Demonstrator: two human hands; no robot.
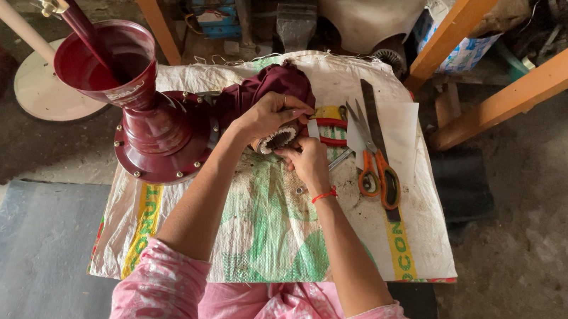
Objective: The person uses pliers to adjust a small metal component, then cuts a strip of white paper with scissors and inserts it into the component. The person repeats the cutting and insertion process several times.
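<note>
My left hand (269, 114) grips a small round part with a pale toothed rim (279, 137), which sits at the end of a maroon cloth-covered piece (264, 86). My right hand (310, 161), with a red thread at the wrist, presses its fingers against the same round part from below. A maroon metal machine base with a funnel-shaped top (153, 116) lies on its side just left of my hands. Everything rests on a white and green woven sack (269, 229) spread over a low table.
Orange-handled scissors (372, 164), a long dark blade (372, 105) and red-handled pliers (331, 123) lie on the sack right of my hands. Orange wooden beams (520, 87) stand at the right. A grey board (39, 246) lies at lower left.
</note>
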